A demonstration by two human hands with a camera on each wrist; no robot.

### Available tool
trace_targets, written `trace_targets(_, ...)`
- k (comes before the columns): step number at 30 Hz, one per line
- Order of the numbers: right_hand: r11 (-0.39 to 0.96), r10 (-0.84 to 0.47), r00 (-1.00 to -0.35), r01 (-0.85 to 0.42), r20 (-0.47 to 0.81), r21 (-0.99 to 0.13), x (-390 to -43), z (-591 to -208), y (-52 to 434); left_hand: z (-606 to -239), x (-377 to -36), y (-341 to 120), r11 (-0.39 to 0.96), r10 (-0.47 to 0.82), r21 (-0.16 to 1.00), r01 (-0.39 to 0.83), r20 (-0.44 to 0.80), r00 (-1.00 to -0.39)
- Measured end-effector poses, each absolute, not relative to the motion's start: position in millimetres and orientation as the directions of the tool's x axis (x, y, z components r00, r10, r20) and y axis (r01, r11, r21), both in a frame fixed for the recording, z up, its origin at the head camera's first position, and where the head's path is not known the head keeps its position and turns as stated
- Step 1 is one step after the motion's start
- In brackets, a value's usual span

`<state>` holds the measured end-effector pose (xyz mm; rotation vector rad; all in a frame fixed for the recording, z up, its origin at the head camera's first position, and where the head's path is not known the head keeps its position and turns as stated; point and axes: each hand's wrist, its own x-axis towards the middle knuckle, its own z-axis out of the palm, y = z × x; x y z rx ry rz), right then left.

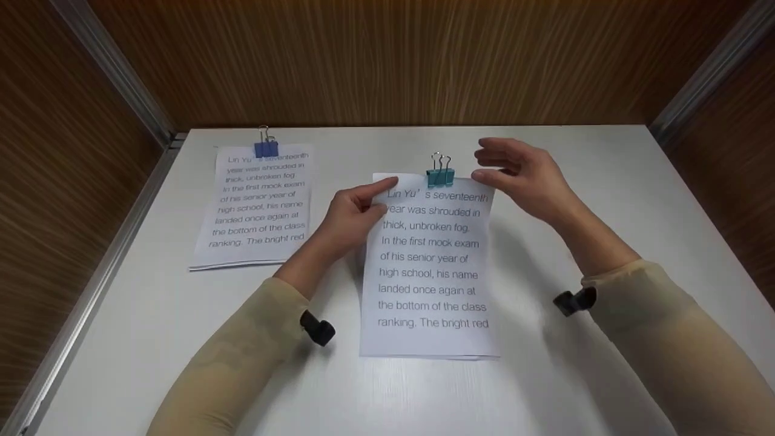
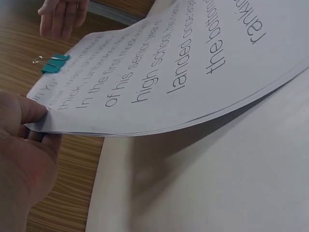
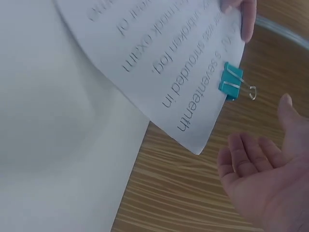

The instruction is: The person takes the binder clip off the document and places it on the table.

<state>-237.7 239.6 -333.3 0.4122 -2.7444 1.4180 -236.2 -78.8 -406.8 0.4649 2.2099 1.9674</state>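
Note:
A stack of printed paper (image 1: 433,266) is tilted up off the white table at its top end. My left hand (image 1: 353,215) pinches its upper left corner between thumb and fingers, which also shows in the left wrist view. A teal binder clip (image 1: 440,177) grips the middle of the top edge, its wire handles standing up. Beside the upper right corner is my right hand (image 1: 525,175), fingers loosely bent and holding nothing. In the right wrist view this right hand (image 3: 265,169) is apart from the paper and the teal clip (image 3: 231,81).
A second printed stack (image 1: 257,206) lies on the left of the white table (image 1: 151,339), with a blue binder clip (image 1: 266,149) on its top edge. Wood-grain panels (image 1: 393,66) enclose the table at the back and sides.

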Motion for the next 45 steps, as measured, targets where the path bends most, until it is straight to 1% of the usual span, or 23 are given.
trace_targets(3,0.505,-0.26,-0.96,-0.226,0.102,-0.833,-251.9,-327.3,235.4,-404.6,-232.5,-78.1,0.076,0.331,0.989,0.127,0.095,-0.939)
trace_targets(7,0.486,-0.319,-0.947,-0.198,0.038,-0.851,-266.1,-325.1,231.2,-403.3,-228.9,-77.4,0.067,0.348,0.988,0.136,0.105,-0.932)
trace_targets(13,0.446,-0.399,-0.916,-0.153,-0.044,-0.882,-275.9,-324.8,228.5,-400.3,-225.6,-76.4,0.072,0.366,0.985,0.156,0.12,-0.923)
trace_targets(17,0.417,-0.425,-0.903,-0.138,-0.058,-0.898,-276.0,-323.7,225.3,-399.0,-224.7,-75.8,0.065,0.369,0.987,0.146,0.113,-0.923)
trace_targets(22,0.387,-0.41,-0.911,-0.125,-0.049,-0.914,-273.4,-322.9,220.5,-398.4,-223.9,-75.3,0.05,0.377,0.99,0.129,0.101,-0.921)
trace_targets(25,0.38,-0.387,-0.922,-0.135,-0.025,-0.915,-271.1,-324.1,217.5,-399.0,-223.7,-75.4,0.049,0.373,0.99,0.131,0.103,-0.922)
trace_targets(28,0.341,-0.359,-0.933,-0.17,0.039,-0.924,-268.9,-324.9,216.3,-400.3,-223.9,-75.2,0.046,0.371,0.988,0.145,0.118,-0.921)
trace_targets(30,0.273,-0.321,-0.941,-0.202,0.109,-0.941,-268.5,-324.5,217.7,-401.1,-224.0,-74.8,0.039,0.375,0.987,0.155,0.129,-0.918)
trace_targets(32,0.177,-0.259,-0.95,-0.226,0.176,-0.958,-269.0,-323.7,221.1,-402.3,-224.1,-74.8,0.027,0.382,0.986,0.164,0.141,-0.913)
trace_targets(35,0.061,-0.139,-0.965,-0.233,0.223,-0.971,-270.9,-322.2,232.8,-403.0,-223.3,-75.5,0.016,0.382,0.986,0.167,0.149,-0.912)
trace_targets(37,0.034,-0.067,-0.976,-0.211,0.209,-0.977,-271.7,-323.4,246.3,-403.2,-223.0,-76.7,0.014,0.375,0.986,0.169,0.151,-0.915)
trace_targets(41,0.061,0.027,-0.994,-0.102,0.104,-0.993,-269.1,-334.4,286.0,-403.3,-221.9,-79.7,0.019,0.359,0.986,0.164,0.146,-0.922)
trace_targets(43,0.108,0.068,-0.997,-0.032,0.039,-0.994,-265.3,-343.3,308.7,-403.7,-221.5,-80.9,0.021,0.357,0.987,0.159,0.141,-0.923)
trace_targets(45,0.188,0.104,-0.994,0.038,-0.018,-0.981,-260.4,-353.3,330.6,-403.6,-220.9,-82.1,0.027,0.354,0.987,0.158,0.138,-0.925)
